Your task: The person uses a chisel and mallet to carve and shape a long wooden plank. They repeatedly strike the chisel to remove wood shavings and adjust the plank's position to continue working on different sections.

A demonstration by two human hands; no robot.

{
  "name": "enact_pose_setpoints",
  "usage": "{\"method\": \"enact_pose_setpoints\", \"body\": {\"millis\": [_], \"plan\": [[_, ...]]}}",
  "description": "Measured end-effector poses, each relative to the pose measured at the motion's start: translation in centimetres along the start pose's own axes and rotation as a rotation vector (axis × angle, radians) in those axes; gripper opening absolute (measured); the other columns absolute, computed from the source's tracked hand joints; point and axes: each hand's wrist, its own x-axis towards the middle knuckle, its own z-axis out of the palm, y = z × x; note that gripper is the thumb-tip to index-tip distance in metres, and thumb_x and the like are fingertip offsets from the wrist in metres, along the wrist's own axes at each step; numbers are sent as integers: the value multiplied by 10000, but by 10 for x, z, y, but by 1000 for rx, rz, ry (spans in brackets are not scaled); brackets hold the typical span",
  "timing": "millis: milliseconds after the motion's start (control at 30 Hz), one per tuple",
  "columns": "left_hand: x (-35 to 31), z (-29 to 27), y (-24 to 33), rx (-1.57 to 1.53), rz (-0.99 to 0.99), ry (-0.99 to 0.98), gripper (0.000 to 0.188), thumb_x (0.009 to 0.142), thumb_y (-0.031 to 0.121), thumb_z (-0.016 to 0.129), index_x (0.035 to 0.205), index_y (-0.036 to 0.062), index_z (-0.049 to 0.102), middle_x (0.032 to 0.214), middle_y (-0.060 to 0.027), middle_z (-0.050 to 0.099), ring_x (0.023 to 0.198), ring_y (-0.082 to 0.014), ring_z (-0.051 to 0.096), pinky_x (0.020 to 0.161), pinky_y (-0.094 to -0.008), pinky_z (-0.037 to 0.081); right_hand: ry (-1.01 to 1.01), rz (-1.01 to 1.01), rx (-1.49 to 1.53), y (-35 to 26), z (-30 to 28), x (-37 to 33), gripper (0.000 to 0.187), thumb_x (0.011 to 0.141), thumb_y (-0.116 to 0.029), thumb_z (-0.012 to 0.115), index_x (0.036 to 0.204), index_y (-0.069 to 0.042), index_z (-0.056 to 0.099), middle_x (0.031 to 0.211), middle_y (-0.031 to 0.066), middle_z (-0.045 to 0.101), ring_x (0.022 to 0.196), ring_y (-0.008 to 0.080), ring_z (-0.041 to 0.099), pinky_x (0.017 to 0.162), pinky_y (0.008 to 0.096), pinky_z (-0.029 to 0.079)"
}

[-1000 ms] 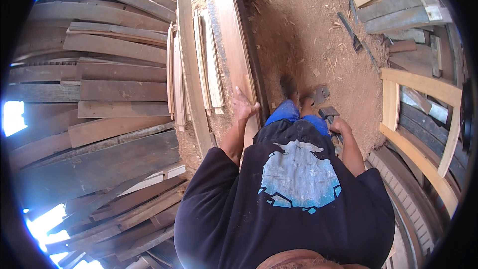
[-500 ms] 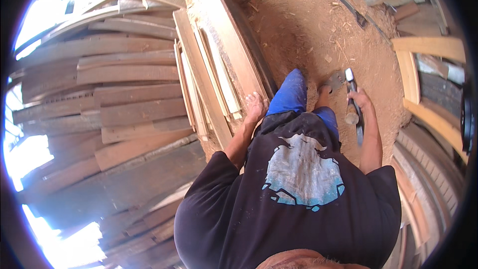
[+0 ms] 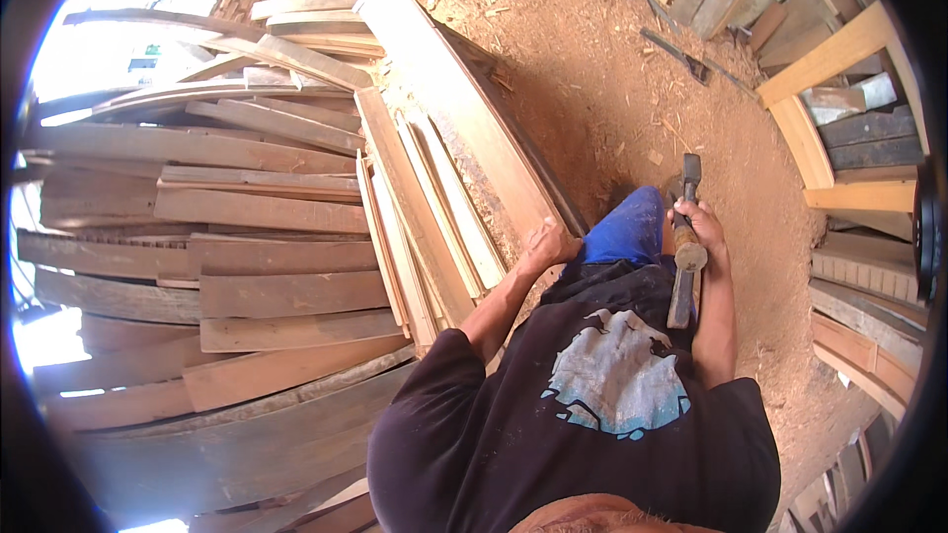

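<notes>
My left hand (image 3: 551,243) rests at the near end of a long plank (image 3: 464,123), gripping it with fingers bent over its edge. The plank runs away from my left knee toward the far left, its pale upper face brightly lit. On the right, my right hand (image 3: 699,223) is closed around a wooden-handled metal tool (image 3: 691,257). The tool's dark metal head (image 3: 690,174) sticks out beyond my fingers. A round wooden end faces up below the hand, with a flat dark bar under it. The tool's exact kind is unclear.
Thin wood strips (image 3: 434,197) lie left of the plank, beside stacked boards (image 3: 276,207). A dark metal bar (image 3: 676,54) lies on the shaving-covered ground (image 3: 602,69). Light wooden frames (image 3: 805,138) and more timber (image 3: 859,266) stand at the right.
The view has shifted, showing more of the far ground. My right hand has brought the tool in toward my leg and turned it. My left hand stays at the plank's end.
</notes>
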Motion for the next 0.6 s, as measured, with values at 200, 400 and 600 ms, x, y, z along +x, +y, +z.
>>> {"method": "enact_pose_setpoints", "body": {"millis": [200,400,600], "plan": [[-23,-22,57,-298,956,448,942,718,117,768,1552,52,336,1565,-263,346,1468,-429,313,1223,-499,262,-71,-13,-88,-14,66,-15,224,905,-230,676,1015,-43,619,802,53,659,646,122,618,583,280,521],[-56,-51,87,-444,1254,434,514,664,105,808,1152,82,648,1388,-214,532,1360,-399,462,1163,-499,342,-236,-656,-542,20,71,28,242,990,-284,567,1052,-66,652,1078,72,653,932,200,654,709,317,545],[-29,-73,49,-958,1018,485,268,843,3,697,1103,42,644,993,-67,701,855,-140,675,758,-304,565,-139,-459,-599,-95,130,-69,440,902,-384,653,1111,3,631,736,56,625,631,117,583,592,308,487]]}}
